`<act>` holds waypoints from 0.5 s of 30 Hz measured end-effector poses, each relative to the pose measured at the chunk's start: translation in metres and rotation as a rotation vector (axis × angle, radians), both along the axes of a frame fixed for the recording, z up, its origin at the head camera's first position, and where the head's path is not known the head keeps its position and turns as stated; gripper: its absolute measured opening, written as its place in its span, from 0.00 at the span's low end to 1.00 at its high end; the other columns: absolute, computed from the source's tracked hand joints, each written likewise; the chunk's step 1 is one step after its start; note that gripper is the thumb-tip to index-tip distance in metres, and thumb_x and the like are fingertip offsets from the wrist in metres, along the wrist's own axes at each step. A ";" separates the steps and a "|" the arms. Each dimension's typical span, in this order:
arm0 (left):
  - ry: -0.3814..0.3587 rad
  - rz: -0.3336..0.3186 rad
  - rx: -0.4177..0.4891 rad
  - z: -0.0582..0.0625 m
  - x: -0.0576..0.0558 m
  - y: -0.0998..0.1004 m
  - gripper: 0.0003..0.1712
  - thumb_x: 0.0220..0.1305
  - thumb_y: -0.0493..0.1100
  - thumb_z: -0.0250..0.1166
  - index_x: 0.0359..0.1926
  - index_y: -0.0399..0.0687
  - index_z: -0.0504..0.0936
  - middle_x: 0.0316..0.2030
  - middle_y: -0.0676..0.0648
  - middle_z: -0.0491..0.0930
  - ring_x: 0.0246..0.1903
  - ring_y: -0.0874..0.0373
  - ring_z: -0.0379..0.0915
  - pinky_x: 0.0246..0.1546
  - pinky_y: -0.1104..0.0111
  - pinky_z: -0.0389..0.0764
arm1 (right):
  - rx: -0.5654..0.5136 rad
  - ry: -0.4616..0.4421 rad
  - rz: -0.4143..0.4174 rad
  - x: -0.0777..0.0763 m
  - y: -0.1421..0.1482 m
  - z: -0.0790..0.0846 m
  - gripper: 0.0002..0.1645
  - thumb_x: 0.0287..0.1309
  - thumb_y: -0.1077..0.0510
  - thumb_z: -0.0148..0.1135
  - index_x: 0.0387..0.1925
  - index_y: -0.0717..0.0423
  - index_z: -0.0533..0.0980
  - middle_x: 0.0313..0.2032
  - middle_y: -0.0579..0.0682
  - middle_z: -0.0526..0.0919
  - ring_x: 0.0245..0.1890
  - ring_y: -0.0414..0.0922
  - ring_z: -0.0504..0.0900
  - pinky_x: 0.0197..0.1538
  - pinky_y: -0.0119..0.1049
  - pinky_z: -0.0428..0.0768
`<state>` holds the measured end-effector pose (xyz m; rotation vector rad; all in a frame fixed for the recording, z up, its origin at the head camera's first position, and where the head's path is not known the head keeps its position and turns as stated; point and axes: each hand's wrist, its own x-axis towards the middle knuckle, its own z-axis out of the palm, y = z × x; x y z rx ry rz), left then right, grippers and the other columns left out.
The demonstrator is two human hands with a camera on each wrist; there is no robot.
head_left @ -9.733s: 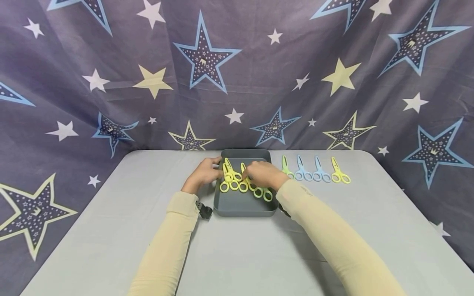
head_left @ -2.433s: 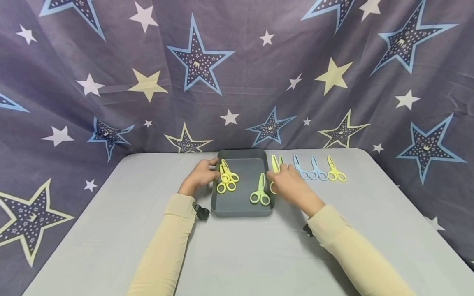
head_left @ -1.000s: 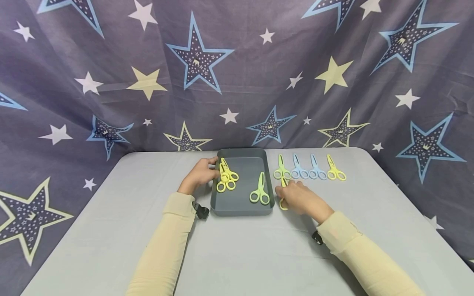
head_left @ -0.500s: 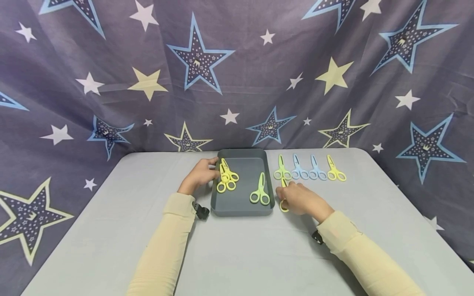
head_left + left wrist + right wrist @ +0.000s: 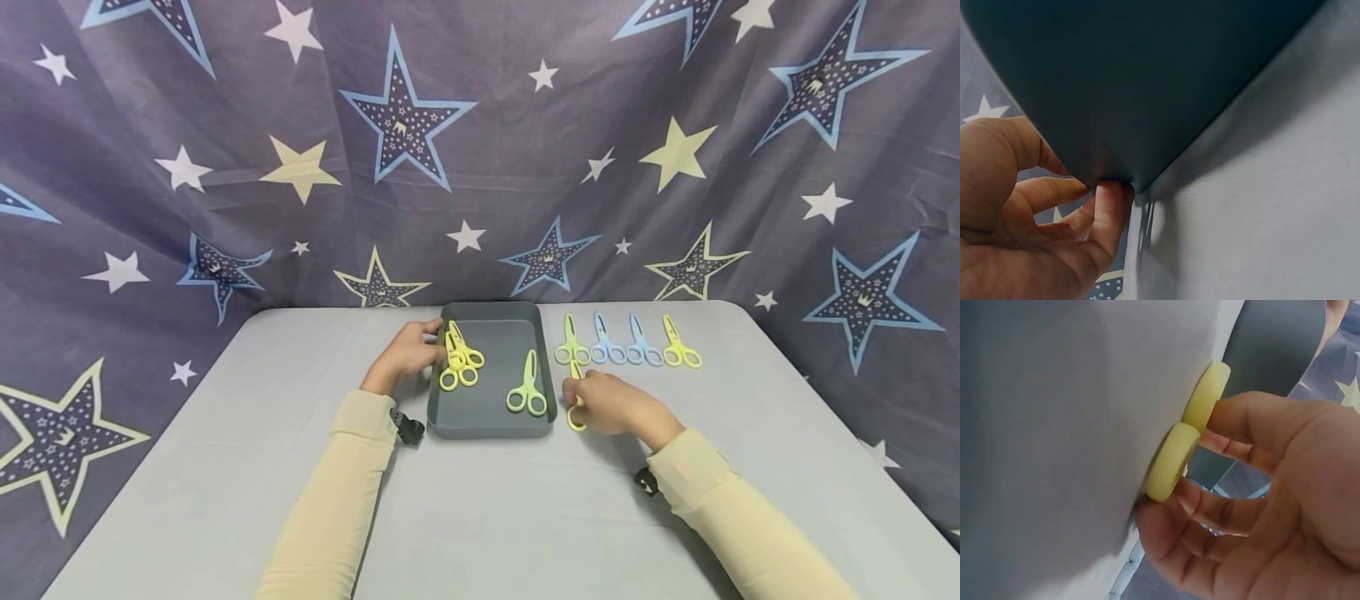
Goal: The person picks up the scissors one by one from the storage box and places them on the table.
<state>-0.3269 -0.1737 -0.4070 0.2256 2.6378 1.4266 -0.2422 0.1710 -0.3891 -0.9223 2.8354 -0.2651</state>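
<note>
My left hand (image 5: 408,352) grips the left wall of a dark grey tray (image 5: 491,427); in the left wrist view the thumb and fingers (image 5: 1110,209) meet the tray's wall near a corner. Just right of the tray, my right hand (image 5: 615,404) holds a pair of yellow scissors (image 5: 576,421) at the handles, blades pointing away from me. In the right wrist view, its yellow finger loops (image 5: 1172,461) lie against the table between thumb and fingertips. Inside the tray are two overlapping yellow scissors (image 5: 459,358) at left and one light green pair (image 5: 528,390) at right.
Behind the right hand runs a row: green scissors (image 5: 570,346), blue scissors (image 5: 606,343), another blue pair (image 5: 642,346) and yellow scissors (image 5: 679,346). A grey cloth covers the table (image 5: 480,517). A star-patterned curtain (image 5: 480,150) hangs behind.
Earlier the right hand was inside the tray at a yellow pair; those yellow scissors now lie right of the tray, before the green pair. In the last second it shifted slightly right. The left hand stayed.
</note>
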 end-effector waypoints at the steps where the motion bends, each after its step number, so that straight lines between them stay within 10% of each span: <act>1: 0.001 0.000 -0.001 0.000 0.000 0.000 0.48 0.52 0.34 0.62 0.77 0.36 0.60 0.74 0.39 0.64 0.69 0.42 0.67 0.67 0.52 0.72 | -0.009 -0.002 0.005 0.000 0.001 0.000 0.08 0.56 0.62 0.67 0.38 0.52 0.78 0.29 0.44 0.78 0.35 0.45 0.74 0.42 0.44 0.77; 15: 0.007 0.008 -0.010 0.000 0.001 0.002 0.48 0.52 0.34 0.62 0.77 0.36 0.60 0.74 0.39 0.65 0.69 0.42 0.66 0.69 0.51 0.69 | -0.047 -0.066 0.036 -0.002 0.007 0.005 0.09 0.63 0.60 0.65 0.45 0.54 0.83 0.38 0.45 0.85 0.45 0.49 0.81 0.56 0.51 0.79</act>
